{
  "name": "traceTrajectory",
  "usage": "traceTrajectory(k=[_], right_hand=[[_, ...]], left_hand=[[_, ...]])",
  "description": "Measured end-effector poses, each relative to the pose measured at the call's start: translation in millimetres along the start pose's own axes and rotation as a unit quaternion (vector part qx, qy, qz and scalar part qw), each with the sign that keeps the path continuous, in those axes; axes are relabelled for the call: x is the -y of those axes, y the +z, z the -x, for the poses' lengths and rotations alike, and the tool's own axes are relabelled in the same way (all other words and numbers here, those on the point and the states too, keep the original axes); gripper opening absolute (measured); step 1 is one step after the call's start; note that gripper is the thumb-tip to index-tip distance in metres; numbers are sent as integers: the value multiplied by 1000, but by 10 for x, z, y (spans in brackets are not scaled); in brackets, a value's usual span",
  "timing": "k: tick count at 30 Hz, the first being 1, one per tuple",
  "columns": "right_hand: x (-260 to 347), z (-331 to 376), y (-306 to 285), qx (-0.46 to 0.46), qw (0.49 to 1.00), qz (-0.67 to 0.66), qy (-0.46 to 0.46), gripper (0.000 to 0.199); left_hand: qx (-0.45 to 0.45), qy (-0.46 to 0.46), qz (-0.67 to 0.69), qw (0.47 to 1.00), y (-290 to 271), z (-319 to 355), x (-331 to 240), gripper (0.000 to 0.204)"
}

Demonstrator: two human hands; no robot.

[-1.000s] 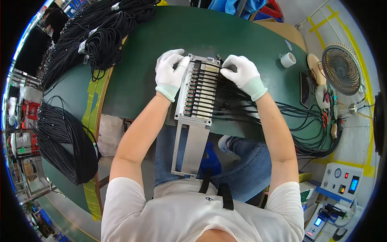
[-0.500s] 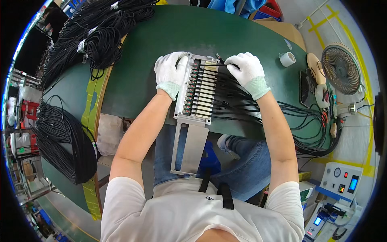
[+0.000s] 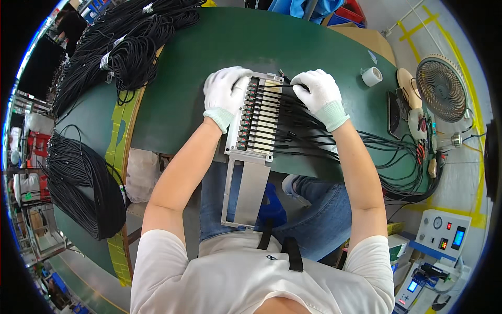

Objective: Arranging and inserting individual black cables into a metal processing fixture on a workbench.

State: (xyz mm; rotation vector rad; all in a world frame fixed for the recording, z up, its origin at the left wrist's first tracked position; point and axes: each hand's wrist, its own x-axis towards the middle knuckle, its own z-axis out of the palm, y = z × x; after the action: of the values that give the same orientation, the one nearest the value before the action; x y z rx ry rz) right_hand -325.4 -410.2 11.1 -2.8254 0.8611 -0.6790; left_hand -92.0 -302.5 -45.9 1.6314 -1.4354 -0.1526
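A long metal fixture (image 3: 236, 137) lies at the table's front edge, its open frame end reaching over my lap. A row of black cable connectors sits side by side in its slots, with pale strips (image 3: 267, 110) between them. My left hand (image 3: 224, 94), in a white glove, grips the fixture's upper left edge, fingertips by the topmost connector. At the upper right, my gloved right hand (image 3: 317, 91) is closed in a pinch on a black cable (image 3: 286, 85) running from the top slot. Its fingertips are partly hidden. More black cables (image 3: 366, 137) trail away beneath my right wrist.
Big bundles of black cable (image 3: 133, 55) lie at the far left, another bundle (image 3: 86, 183) nearer. A tape roll (image 3: 372, 76), a phone-like black object (image 3: 396, 115) and a fan (image 3: 443, 88) stand right on the green table (image 3: 225, 36). A control box (image 3: 442, 234) sits lower right.
My left hand has shifted slightly right, its fingers reaching further over the fixture's top edge. My right hand stays almost in place at the cable.
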Motion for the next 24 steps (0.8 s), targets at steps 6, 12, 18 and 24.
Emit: traceTrajectory(k=[6, 12, 18, 24], right_hand=[[-29, 31, 76, 51, 998, 31, 22, 14], [-204, -13, 243, 19, 991, 76, 106, 22], [-176, -37, 218, 4, 999, 25, 44, 12], [135, -74, 162, -12, 995, -103, -16, 18]], left_hand=[[127, 125, -228, 957, 34, 81, -284, 42], [148, 127, -266, 944, 115, 10, -279, 34], [25, 95, -109, 989, 184, 22, -32, 31], [21, 119, -40, 992, 42, -38, -164, 21]])
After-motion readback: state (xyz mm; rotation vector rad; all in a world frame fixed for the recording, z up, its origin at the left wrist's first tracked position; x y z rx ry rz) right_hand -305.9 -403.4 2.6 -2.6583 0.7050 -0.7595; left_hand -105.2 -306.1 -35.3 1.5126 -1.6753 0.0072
